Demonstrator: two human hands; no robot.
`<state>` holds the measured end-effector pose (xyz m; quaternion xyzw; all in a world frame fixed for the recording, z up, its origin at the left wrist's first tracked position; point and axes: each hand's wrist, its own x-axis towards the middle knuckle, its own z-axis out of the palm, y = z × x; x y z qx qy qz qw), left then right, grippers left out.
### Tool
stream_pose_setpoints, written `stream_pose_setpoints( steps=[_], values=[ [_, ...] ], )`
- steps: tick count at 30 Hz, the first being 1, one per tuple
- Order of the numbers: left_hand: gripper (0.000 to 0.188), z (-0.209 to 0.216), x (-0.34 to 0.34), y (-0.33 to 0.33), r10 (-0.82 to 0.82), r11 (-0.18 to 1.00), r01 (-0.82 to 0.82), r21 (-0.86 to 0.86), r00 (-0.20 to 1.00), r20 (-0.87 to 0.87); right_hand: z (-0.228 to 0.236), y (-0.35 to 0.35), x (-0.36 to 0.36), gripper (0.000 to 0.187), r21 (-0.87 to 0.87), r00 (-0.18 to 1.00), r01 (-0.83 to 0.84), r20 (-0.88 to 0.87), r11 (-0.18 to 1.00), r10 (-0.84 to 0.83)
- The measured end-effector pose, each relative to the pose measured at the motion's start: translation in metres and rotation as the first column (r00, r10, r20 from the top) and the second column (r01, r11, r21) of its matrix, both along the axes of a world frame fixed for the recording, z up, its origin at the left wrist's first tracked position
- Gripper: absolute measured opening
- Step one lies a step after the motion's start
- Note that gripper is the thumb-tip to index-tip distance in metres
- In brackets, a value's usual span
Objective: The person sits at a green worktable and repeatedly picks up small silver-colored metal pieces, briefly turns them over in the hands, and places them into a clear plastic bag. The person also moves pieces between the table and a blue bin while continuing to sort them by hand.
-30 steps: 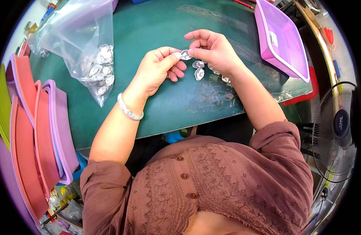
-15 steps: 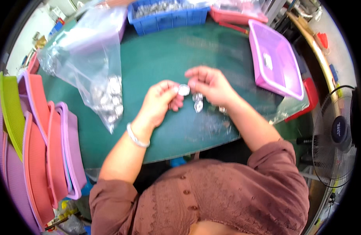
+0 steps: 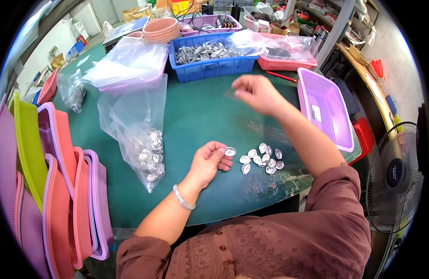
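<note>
My left hand (image 3: 209,162) pinches a small oval silvery metal piece (image 3: 230,151) between thumb and fingers, just above the green table. Farther off, my right hand (image 3: 260,95) hovers in front of the blue bin (image 3: 214,72), its fingers curled together; whatever they hold, if anything, is hidden. A loose group of similar oval metal pieces (image 3: 264,157) lies on the table to the right of my left hand. On the left, a clear plastic bag (image 3: 130,116) lies flat with several such metal pieces (image 3: 151,153) at its near end. Small silvery metal parts (image 3: 205,52) fill the blue bin.
A purple tray (image 3: 326,111) stands at the right, a fan (image 3: 396,174) beyond the table's edge. Stacked plastic baskets (image 3: 61,204) line the left. Along the back are plastic sheets (image 3: 124,63), a pink tray (image 3: 289,64) and a red pen (image 3: 282,76).
My right hand has moved away from my left, toward the blue bin. My left hand still holds a metal piece. The view has tilted up, and the loose pieces now show uncovered.
</note>
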<state>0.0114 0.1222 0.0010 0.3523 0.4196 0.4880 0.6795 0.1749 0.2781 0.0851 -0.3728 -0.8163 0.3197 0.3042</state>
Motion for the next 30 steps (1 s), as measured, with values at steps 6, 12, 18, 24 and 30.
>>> stream_pose_setpoints(
  steps=[6, 12, 18, 24, 30],
  values=[
    [0.013, 0.001, 0.002, 0.0, -0.016, 1.0, 0.017, 0.008, 0.999, -0.045, 0.012, 0.099, -0.019, 0.024, 0.099, 0.968, 0.203, 0.127, 0.974, -0.215],
    [0.013, -0.004, 0.002, 0.001, -0.024, 1.0, 0.023, -0.021, 0.998, -0.053, 0.019, 0.152, -0.052, 0.025, 0.236, 0.949, 0.19, 0.204, 0.953, -0.239],
    [0.013, -0.003, 0.002, 0.001, -0.035, 0.998, 0.034, -0.05, 0.999, -0.024, 0.024, 0.189, -0.066, 0.025, 0.268, 0.935, 0.119, 0.295, 0.956, -0.199],
    [0.013, -0.003, 0.0, 0.002, -0.042, 0.997, 0.041, -0.069, 0.999, -0.004, 0.017, 0.204, -0.077, 0.027, 0.248, 0.914, 0.014, 0.389, 0.969, -0.113],
    [0.013, -0.003, -0.002, 0.003, -0.055, 0.995, 0.056, -0.084, 0.998, 0.016, 0.017, 0.21, -0.079, 0.035, 0.139, 0.9, -0.02, 0.435, 0.99, -0.043]
  ],
)
